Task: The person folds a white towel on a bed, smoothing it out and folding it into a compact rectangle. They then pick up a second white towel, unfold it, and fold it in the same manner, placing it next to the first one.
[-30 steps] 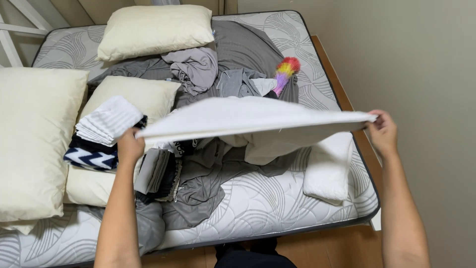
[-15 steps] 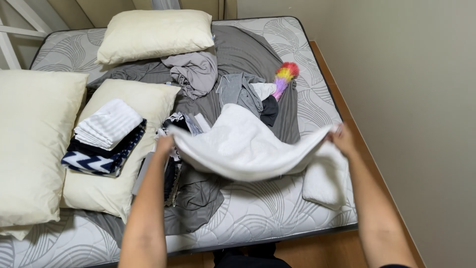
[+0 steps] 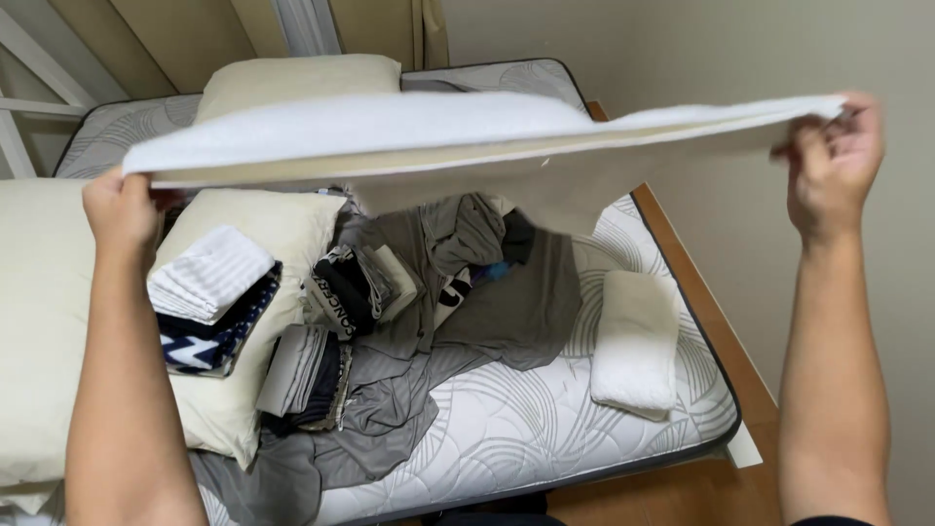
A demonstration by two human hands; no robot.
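- Towel: white terry cloth, matt, fine looped nap.
- Mattress: quilted fabric, grey-and-white pattern, slight sheen.
- Pillow: cream woven cloth, smooth, matt.
- Grey garments: thin knit cloth, soft, creased.
- Bed frame: wood, smooth, semi-gloss.

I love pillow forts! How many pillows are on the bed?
3. One pillow at the head of the bed, one along the left edge, one under the folded stacks. The stretched towel may hide more.
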